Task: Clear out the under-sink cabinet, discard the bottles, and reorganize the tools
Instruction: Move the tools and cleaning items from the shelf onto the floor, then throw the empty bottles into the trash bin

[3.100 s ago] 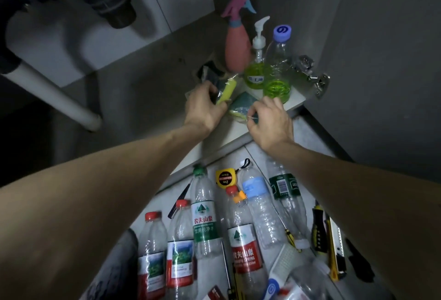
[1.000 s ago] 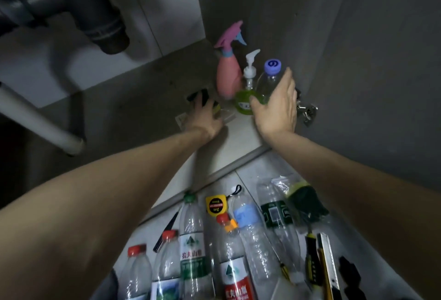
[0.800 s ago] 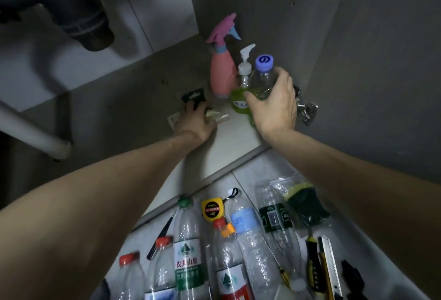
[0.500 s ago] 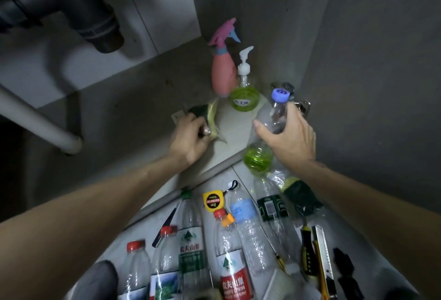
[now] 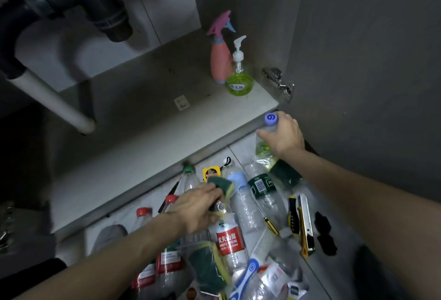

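My right hand [image 5: 284,133] grips the purple-capped bottle [image 5: 268,132] just outside the cabinet floor [image 5: 167,132]; my left hand [image 5: 198,204] clutches a wrapped sponge [image 5: 218,184] over the floor bottles [image 5: 241,202]. Spray bottle [image 5: 220,58] and soap dispenser [image 5: 239,77] stand inside, back corner.
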